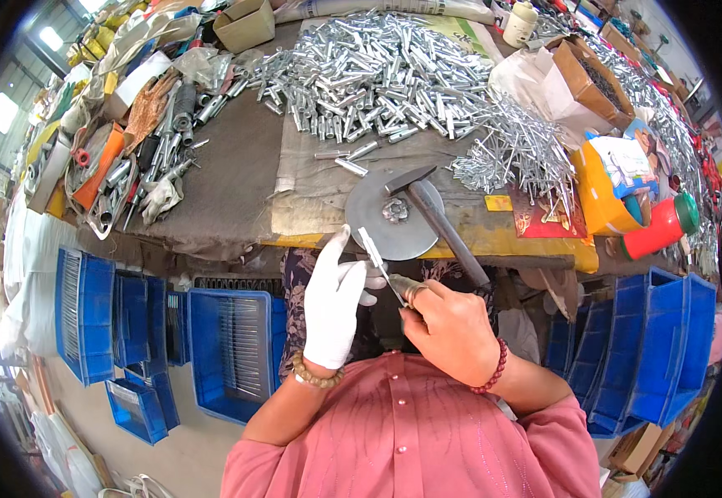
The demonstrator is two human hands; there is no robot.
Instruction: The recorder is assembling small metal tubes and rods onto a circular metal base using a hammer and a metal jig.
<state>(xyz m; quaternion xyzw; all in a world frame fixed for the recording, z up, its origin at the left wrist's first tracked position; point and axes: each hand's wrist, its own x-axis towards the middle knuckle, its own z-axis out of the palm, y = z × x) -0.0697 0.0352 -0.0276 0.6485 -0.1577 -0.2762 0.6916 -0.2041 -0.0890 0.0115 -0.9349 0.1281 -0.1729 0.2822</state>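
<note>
My left hand [332,311], in a white glove, is raised with one finger stretched up and the others spread loosely toward the right. Just beside those fingers stands a slim silver metal tube [372,247], tilted, with a thin metal rod [391,287] running down from it. My bare right hand [452,332] pinches the lower end of this rod between thumb and a forefinger with a dark wrap on it. Whether the glove touches the tube, I cannot tell. Beyond both hands lies a round grey metal disc [369,217], and a hammer [444,224] rests across its right side.
A heap of silver metal tubes [386,75] covers the far bench, with a pile of thin rods [518,153] to its right. Tools and an orange holder [99,170] crowd the left. A red jar [655,231] lies at right. Blue bins [232,402] flank my legs.
</note>
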